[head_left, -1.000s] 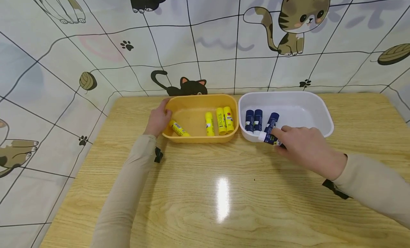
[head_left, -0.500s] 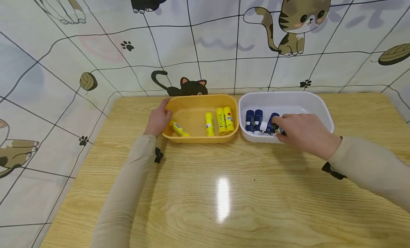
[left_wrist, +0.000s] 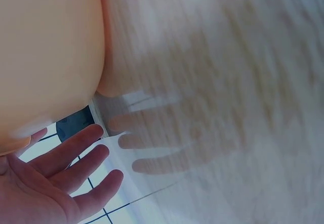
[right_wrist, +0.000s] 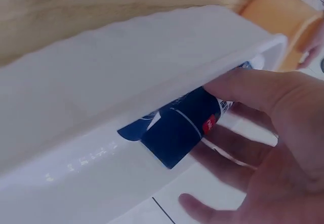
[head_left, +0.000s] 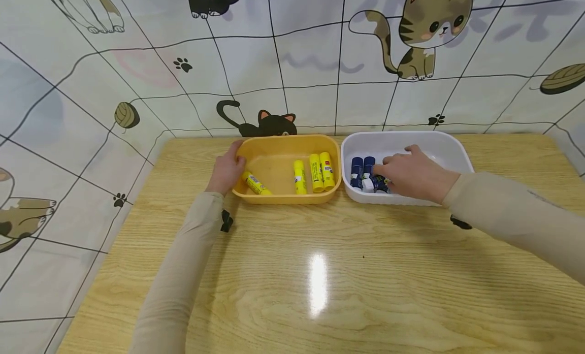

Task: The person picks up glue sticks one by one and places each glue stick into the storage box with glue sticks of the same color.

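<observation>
My left hand (head_left: 226, 170) holds the left end of an orange-yellow plastic tub (head_left: 274, 197) by its rim. In the left wrist view, several fingers (left_wrist: 76, 158) of that hand extend beside the tub's outer wall (left_wrist: 45, 46). My right hand (head_left: 413, 173) reaches into a white plastic tub (head_left: 448, 146). Its thumb and fingers pinch a dark blue glue stick (right_wrist: 177, 133), lying low near the tub's front wall. In the head view only the white end of that stick (head_left: 368, 185) shows well. Two blue glue sticks (head_left: 356, 172) lie to its left; another is mostly hidden by my hand.
Several yellow glue sticks (head_left: 299, 177) lie in the orange-yellow tub. The two tubs stand side by side at the back of a wooden table (head_left: 274, 272), against a cat-print wall covering (head_left: 311, 64).
My right hand has carried the blue glue stick from above the white tub's front rim down into the tub, moving left and farther back. The left hand stays on its tub.
</observation>
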Tool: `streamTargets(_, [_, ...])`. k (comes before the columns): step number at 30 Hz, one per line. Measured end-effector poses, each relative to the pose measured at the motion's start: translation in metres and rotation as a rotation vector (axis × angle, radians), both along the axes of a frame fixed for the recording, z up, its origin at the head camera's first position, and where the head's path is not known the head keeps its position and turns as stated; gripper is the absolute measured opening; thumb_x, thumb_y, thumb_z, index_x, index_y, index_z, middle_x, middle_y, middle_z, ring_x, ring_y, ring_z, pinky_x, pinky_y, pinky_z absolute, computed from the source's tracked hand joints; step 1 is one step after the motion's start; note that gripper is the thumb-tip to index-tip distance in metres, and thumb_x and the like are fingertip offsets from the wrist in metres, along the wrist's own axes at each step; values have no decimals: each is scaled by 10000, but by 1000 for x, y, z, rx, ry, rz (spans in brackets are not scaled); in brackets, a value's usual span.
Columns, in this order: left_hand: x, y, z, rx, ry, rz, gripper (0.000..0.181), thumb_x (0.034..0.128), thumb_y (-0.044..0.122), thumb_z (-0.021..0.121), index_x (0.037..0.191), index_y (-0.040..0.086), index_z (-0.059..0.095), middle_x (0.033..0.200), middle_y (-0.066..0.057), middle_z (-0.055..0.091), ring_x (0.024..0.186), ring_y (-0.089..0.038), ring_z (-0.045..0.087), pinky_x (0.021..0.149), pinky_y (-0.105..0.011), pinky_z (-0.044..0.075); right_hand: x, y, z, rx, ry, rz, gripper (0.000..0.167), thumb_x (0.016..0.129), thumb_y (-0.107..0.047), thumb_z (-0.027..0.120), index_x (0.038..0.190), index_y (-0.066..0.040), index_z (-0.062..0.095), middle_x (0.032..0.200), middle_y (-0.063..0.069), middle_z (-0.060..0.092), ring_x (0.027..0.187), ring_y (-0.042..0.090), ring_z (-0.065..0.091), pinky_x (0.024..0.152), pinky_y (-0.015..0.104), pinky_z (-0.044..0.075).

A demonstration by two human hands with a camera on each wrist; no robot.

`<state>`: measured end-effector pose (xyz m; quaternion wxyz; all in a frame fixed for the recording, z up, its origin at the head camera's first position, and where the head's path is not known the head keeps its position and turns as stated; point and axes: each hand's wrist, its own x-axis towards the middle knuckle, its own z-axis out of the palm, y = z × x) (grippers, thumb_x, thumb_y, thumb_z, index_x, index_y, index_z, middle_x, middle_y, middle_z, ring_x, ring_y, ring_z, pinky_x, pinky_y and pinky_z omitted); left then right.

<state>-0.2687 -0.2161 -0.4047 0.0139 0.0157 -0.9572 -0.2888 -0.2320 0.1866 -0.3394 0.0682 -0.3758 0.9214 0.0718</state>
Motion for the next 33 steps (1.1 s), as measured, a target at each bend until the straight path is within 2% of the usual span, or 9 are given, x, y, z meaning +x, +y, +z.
streamTargets(2, [0,0,-1,4,0,0,487,983,177,394,1470,168,373,1081,-243,602,883,-411,501,845,-492,451,-4,-2,-4,33,7,42,296,838,-42,709,1118,-131,678,1022,105,673,977,331,619,870,664,386])
streamTargets(6, [-1,1,-1,6,5,-2,486,982,171,393,1468,167,377,1075,-240,604,891,-416,500,851,-491,447,-10,-5,-11,49,10,122,316,854,27,679,1135,-117,687,1099,119,650,1063,342,564,909,601,402])
streamTargets(11, [-2,2,0,9,4,-5,482,984,170,394,1466,171,379,1129,-242,598,891,-412,505,847,-484,457,-12,-5,-17,31,29,201,327,855,45,672,1152,-90,680,1158,124,627,1100,336,535,883,526,449])
streamTargets(17, [-3,2,-1,19,1,-7,481,984,171,398,1464,168,375,1084,-250,598,859,-400,509,818,-477,468,-11,-2,-19,-11,84,259,291,856,59,658,1109,-82,686,1157,119,618,1094,320,534,841,482,466])
streamTargets(25, [-4,3,-3,8,2,-6,474,989,185,398,1462,175,378,1091,-244,600,858,-400,516,821,-473,467,-1,4,-18,-57,102,240,360,807,78,702,1136,-62,658,1169,140,615,1094,337,550,868,495,459])
streamTargets(33, [-4,2,-2,8,0,-9,482,985,181,390,1466,163,369,1109,-249,594,880,-411,512,844,-483,457,18,13,-17,-121,177,241,339,781,71,736,1090,-46,660,1119,134,625,1051,319,569,851,485,462])
